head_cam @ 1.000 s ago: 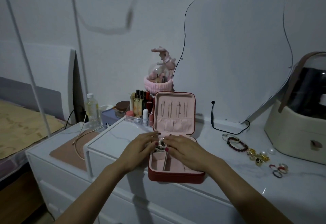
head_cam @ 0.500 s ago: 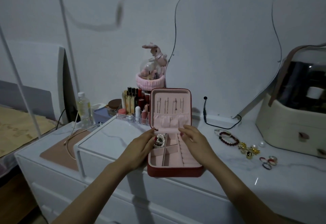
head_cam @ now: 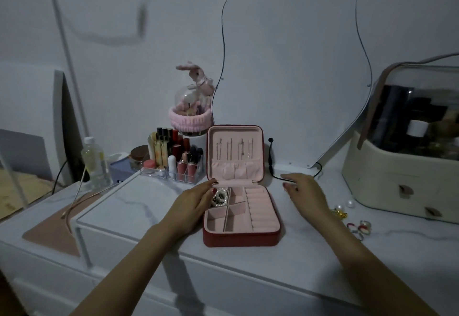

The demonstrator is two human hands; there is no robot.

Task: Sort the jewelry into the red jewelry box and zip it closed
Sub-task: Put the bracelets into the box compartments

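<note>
The red jewelry box (head_cam: 239, 238) lies open on the white dresser top, its pink lid standing upright with thin chains hanging inside. A pearl bracelet (head_cam: 219, 197) sits in its back left compartment. My left hand (head_cam: 196, 201) rests against the box's left edge, fingers relaxed beside the pearls. My right hand (head_cam: 304, 191) hovers flat over the dresser right of the box, holding nothing. Several rings (head_cam: 360, 228), gold earrings (head_cam: 340, 212) and a pearl (head_cam: 350, 203) lie further right; my right arm hides other pieces.
A clear organiser of lipsticks and bottles (head_cam: 173, 161) stands behind the box on the left, with a pink bunny dome (head_cam: 192, 102) behind it. A cream cosmetics case (head_cam: 407, 166) fills the right. A black cable (head_cam: 273, 164) runs under the mirror.
My right hand has left the box and moved right, over the dresser toward the loose jewelry. The pearl bracelet now lies in the compartment. My left hand stays at the box's left edge.
</note>
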